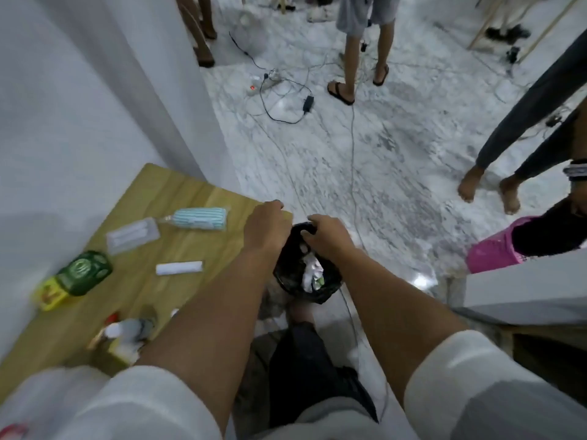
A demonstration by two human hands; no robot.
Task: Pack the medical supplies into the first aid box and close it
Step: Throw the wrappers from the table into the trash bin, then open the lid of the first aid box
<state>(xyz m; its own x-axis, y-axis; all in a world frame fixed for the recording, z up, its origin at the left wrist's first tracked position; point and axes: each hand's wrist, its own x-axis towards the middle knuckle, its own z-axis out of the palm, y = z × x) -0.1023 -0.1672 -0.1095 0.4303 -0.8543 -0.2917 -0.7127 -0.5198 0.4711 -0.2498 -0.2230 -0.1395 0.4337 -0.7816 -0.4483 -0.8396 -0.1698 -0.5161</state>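
On the wooden table (178,198) lie a teal striped packet (200,219), a clear flat packet (132,235), a white roll (179,268), a green box (84,273) with a yellow box (50,292) beside it, and a blurred bottle with a red cap (122,328). My left hand (265,230) and my right hand (324,238) both reach past the table's corner to a black bag-lined bin (306,276) on the floor. The right hand grips the bag's rim. The left hand's fingers are hidden behind it. No first aid box is in view.
White crumpled waste lies inside the bin. Cables and a power strip (263,82) trail over the marble floor. Several people's legs stand at the back and right. A pink item (490,254) sits at the right, a white wall at the left.
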